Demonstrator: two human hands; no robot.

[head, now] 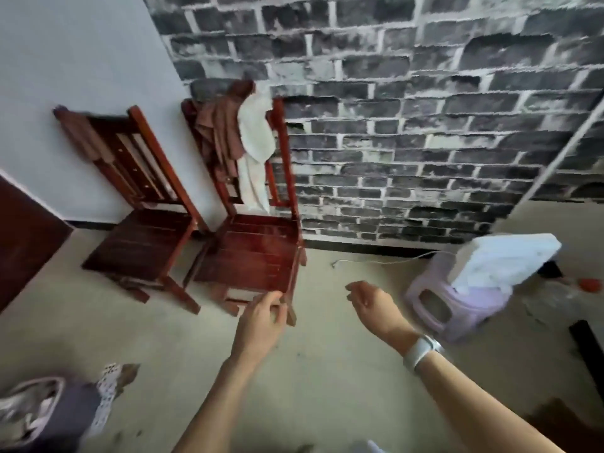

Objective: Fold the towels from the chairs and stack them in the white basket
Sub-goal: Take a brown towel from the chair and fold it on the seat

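Mostly the soft white towel [253,158] hangs long-axis down the slatted back of the right wooden chair [258,250], beside a crumpled brown towel [217,132]; left hand [261,325] and right hand [372,308] hover, fingers loosely curled, holding nothing.

Two chairs [183,207] stand side by side at eleven o'clock, against the wall [392,109]. Towels [238,135] hang on the right one's back. A stool [457,305] sits at two o'clock.
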